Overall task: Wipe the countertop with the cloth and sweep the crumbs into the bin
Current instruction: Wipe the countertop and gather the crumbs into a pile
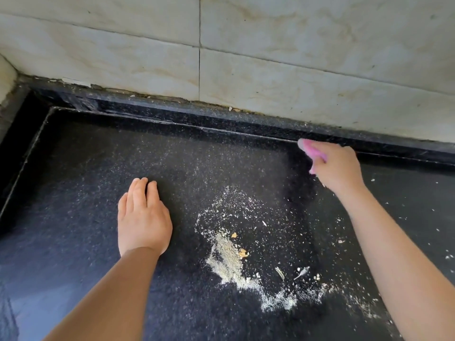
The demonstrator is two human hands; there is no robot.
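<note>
Nearest to where I stood, the crumbs [231, 262] lay in a pale, powdery drift on the black countertop [86, 168], with a few larger tan flakes among them and thinner specks scattered off to the right. Just to the left of that pile the left hand [142, 217] rested flat on the stone, fingers straight and together, holding nothing. Farther back, close to the raised lip under the tiled wall [147, 45], the right hand [337, 166] was curled tight round something pink [312, 149] (the cloth, I supposed, though only a blurred bit showed past the fingers). Bunched like that it looked soft and light, likely to fold rather than push; spreading it under a flat palm would probably gather the fine dust better. The crumbs looked dry and loose, so I judged they would scatter under a quick stroke. No bin was in sight.
</note>
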